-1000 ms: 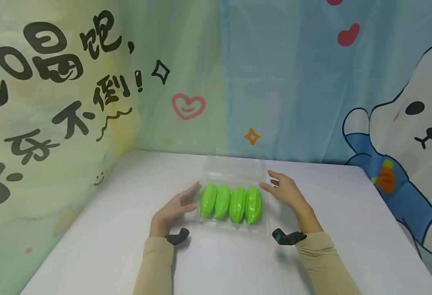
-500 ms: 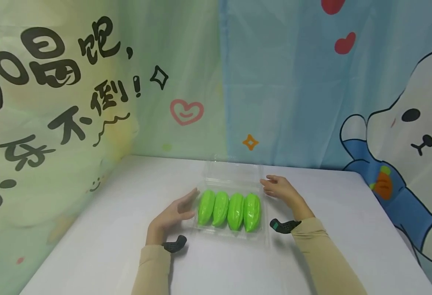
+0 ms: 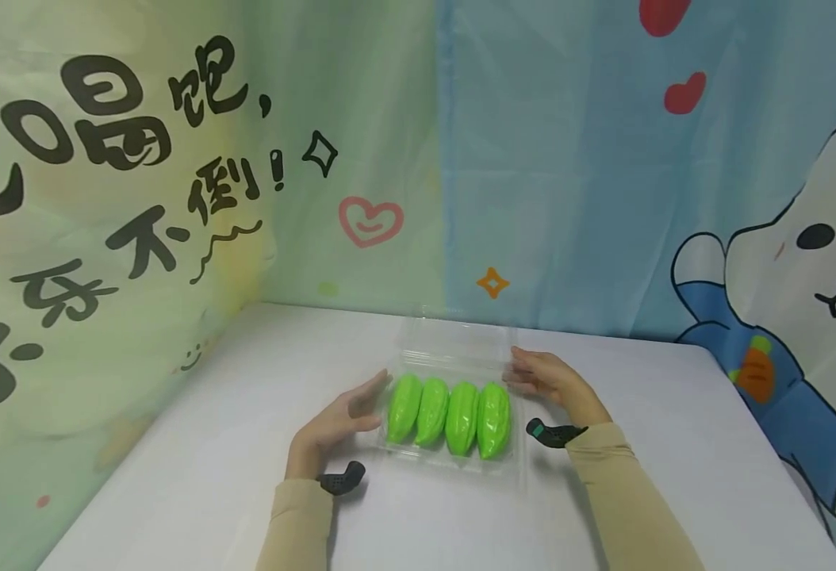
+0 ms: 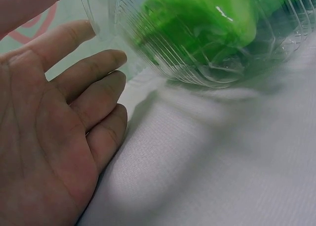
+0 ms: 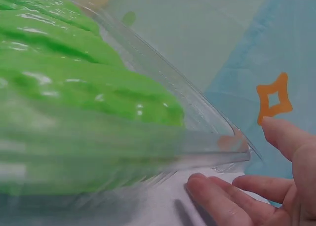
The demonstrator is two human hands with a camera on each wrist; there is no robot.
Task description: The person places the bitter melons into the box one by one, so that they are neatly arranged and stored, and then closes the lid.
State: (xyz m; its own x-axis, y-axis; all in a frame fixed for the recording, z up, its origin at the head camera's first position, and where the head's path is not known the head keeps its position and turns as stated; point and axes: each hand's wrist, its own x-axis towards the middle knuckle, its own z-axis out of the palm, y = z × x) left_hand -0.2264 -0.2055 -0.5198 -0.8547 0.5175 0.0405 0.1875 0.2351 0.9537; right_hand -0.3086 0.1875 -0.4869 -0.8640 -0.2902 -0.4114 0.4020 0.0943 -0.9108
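A clear plastic clamshell box [image 3: 446,457] sits on the white table, its transparent lid [image 3: 454,341] folded back behind it. Inside, side by side, lie several bright green, glossy, ridged, pod-shaped pieces [image 3: 463,418]. My left hand [image 3: 335,420] is at the box's left side, thumb and fingers apart; the left wrist view shows the palm [image 4: 44,132] facing the ribbed box wall [image 4: 158,48] with nothing gripped. At the right side, my right hand [image 3: 550,385] has its fingertips close to the rear right corner. The right wrist view shows its fingers [image 5: 217,201] loosely bent beside the rim [image 5: 217,159].
The white tabletop [image 3: 418,523] extends around the box. Behind it hangs a printed cloth backdrop [image 3: 361,119] with lettering, hearts and a cartoon bear [image 3: 811,262]. Dark cameras are strapped to the left wrist [image 3: 343,479] and right wrist [image 3: 555,434].
My right hand has come lower and closer to the box's right edge, its fingers less spread. The left hand stays nearly in place. The head view has shifted slightly; the box has hardly moved.
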